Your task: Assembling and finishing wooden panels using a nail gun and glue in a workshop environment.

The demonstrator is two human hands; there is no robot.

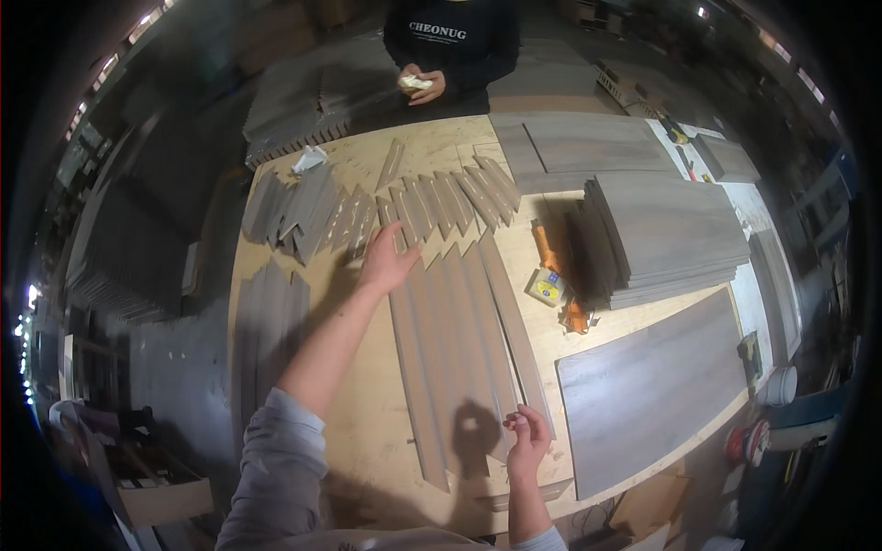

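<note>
My left hand point(390, 262) reaches over the near ends of a row of short grey-brown strips point(432, 204) with slanted ends. Its thumb and fingers are apart, with the end of one short strip showing between them; whether they press on it I cannot tell. Just below lie several long strips point(450, 340) with pointed ends, side by side. My right hand point(526, 443) hovers by the near end of the rightmost long strip, fingertips pinched together. Anything held there is too small to make out.
Stacked grey panels point(680, 234) stand at the right, with a large flat panel point(652, 390) nearer. An orange-handled tool point(545, 246) and a yellow-white tape measure point(547, 286) lie between. More strips point(271, 321) are at the left. Across the table point(358, 404), a person point(455, 50) holds something pale.
</note>
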